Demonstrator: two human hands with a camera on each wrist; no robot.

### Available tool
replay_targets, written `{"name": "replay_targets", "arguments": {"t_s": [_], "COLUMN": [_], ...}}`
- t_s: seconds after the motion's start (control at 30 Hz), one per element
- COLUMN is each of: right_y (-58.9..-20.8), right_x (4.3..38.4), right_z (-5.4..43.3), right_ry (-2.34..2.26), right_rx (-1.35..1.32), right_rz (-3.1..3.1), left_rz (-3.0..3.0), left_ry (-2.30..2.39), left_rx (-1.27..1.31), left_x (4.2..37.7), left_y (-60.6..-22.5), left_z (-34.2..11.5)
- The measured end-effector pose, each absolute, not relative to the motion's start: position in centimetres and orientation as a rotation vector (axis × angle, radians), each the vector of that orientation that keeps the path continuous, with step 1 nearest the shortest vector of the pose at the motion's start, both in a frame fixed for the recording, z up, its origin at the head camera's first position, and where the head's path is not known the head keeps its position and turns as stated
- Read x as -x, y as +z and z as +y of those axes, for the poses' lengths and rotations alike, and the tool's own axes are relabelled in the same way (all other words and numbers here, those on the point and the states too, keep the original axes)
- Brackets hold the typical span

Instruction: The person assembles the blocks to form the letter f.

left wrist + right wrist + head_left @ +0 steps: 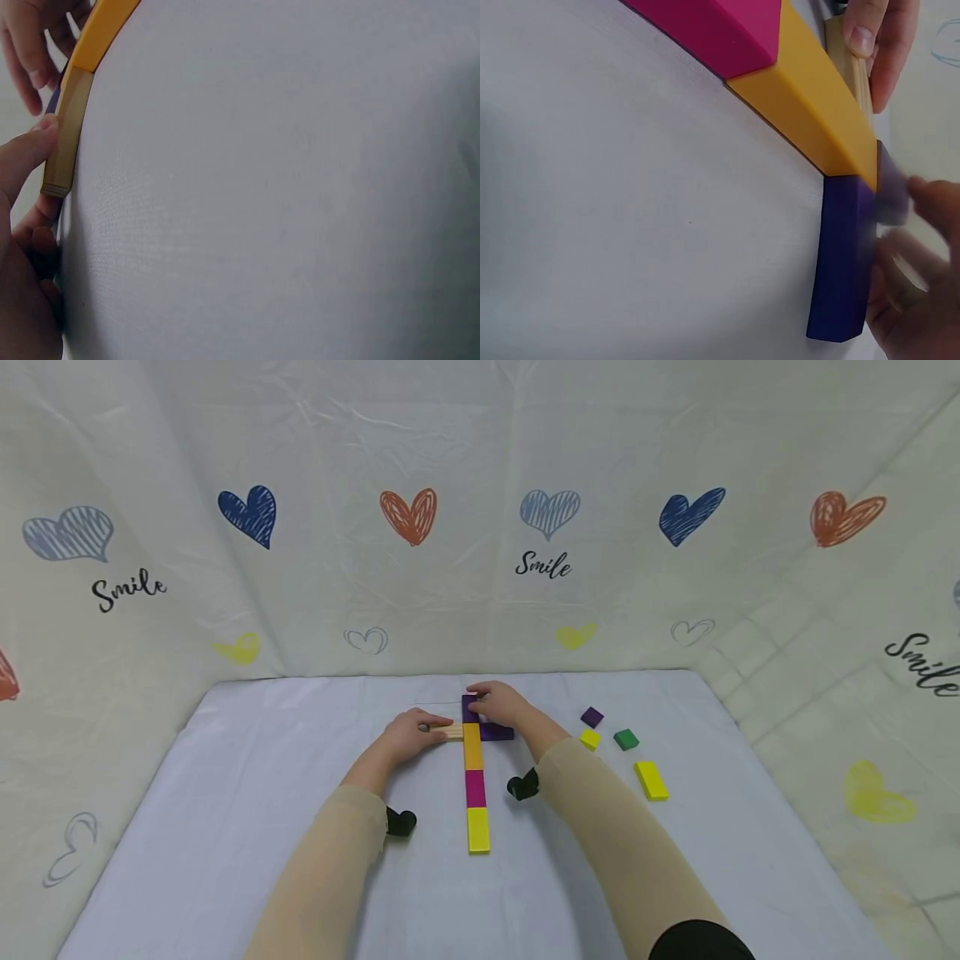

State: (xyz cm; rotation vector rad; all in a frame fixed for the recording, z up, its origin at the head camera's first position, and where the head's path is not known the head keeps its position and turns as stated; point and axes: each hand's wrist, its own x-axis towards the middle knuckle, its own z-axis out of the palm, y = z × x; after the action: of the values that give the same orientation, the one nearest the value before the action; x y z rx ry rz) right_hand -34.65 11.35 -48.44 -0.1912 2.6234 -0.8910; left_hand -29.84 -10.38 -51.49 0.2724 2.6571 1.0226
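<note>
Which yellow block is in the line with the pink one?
The long yellow block at the near end, touching the pink block; the other two yellow blocks lie loose to the right.

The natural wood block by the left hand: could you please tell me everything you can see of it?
The natural wood block is a pale, unpainted oblong with visible grain. It lies flat on the white cloth, pointing left from the orange block, its end meeting that block's side near the top of the coloured row. The left hand holds its outer end, the thumb pressed along one long side. Nothing lies on it.
</note>
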Motion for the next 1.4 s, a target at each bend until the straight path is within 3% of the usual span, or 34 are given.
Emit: {"name": "replay_targets", "arguments": {"t_s": [0.7,1.4], "right_y": [-46.3,-45.7], "right_x": [31.7,24.1], "right_z": [16.5,31.8], "right_ry": [-1.012,-0.884], "right_rx": [0.242,0.176], "right_rz": [2.761,2.817], "left_rz": [2.658,2.636], "left_ry": [1.024,1.039], "left_rx": [-0.238,-0.215], "left_x": [29.7,29.4], "left_y": [-51.7,-51.1], "left_z": [-10.1,-10.0]}}
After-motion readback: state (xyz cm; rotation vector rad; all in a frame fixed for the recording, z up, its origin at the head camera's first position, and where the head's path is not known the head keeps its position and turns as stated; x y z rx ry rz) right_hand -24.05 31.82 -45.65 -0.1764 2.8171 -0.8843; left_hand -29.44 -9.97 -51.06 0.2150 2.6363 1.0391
